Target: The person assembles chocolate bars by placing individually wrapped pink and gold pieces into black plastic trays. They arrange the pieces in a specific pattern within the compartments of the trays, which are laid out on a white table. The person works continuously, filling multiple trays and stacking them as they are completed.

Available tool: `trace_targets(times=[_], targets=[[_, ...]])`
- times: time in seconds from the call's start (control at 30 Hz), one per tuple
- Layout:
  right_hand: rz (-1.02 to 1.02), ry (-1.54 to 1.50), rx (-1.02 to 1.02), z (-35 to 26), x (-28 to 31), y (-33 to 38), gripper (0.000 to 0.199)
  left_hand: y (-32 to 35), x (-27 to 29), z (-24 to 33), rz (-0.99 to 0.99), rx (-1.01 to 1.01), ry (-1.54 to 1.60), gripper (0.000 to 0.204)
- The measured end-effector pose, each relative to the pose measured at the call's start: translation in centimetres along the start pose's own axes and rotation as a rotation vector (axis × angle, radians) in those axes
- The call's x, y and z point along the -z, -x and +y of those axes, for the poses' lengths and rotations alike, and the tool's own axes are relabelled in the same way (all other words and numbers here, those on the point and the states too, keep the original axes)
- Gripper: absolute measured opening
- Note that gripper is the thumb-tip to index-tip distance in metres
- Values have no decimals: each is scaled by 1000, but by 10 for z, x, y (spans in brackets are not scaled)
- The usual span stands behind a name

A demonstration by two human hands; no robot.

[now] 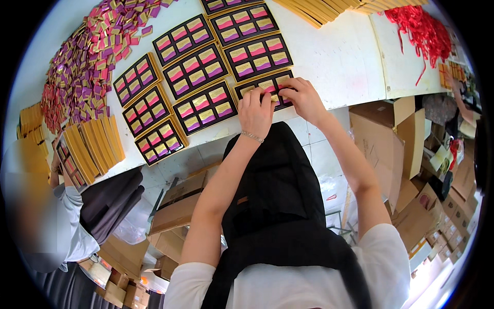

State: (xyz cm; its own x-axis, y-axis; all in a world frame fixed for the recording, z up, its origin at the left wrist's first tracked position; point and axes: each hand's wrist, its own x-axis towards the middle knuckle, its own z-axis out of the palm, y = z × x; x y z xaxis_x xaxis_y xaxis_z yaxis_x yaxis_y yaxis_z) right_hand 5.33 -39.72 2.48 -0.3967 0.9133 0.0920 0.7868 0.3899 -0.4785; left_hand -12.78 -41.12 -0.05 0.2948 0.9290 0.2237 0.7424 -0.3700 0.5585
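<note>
At the near edge of the table, my left hand [256, 112] and my right hand [306, 102] meet over a black tray box with gold edges [263, 84]. Small flat gold-and-pink packets show in the box's far row. My left fingers are curled, with a bit of a gold packet [273, 97] at their tips. On the right side of the box, my right thumb and forefinger are pinched together. Whatever lies between them is hidden. Close by on the left, another box [206, 107] holds pink and purple packets in two rows.
More filled boxes [195, 70] lie in columns. A big heap of loose packets [90, 62] covers the far left. Gold sleeves [95, 147] stand near a co-worker [67, 216] at left. Red ribbons [422, 31] lie far right. Cardboard boxes [381, 149] stand below the table edge.
</note>
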Motion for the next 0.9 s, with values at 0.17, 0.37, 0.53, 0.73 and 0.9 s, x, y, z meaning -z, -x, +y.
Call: trace_targets(times=[0.17, 0.37, 0.53, 0.73, 0.9], targets=[[-2, 13, -75, -9, -14, 37, 43, 23, 2, 1, -52, -186, -189, 47], [-152, 192, -9, -10, -30, 56, 69, 42, -22, -11, -62, -281, -315, 45], [-130, 254, 19, 0, -36, 58, 70, 43, -31, -17, -23, -298, -283, 48], [-26, 296, 123, 37, -35, 52, 67, 25, -56, 2, 111, -267, -299, 47], [-169, 286, 188, 28, -18, 51, 69, 50, -51, 18, 251, -137, -278, 45]])
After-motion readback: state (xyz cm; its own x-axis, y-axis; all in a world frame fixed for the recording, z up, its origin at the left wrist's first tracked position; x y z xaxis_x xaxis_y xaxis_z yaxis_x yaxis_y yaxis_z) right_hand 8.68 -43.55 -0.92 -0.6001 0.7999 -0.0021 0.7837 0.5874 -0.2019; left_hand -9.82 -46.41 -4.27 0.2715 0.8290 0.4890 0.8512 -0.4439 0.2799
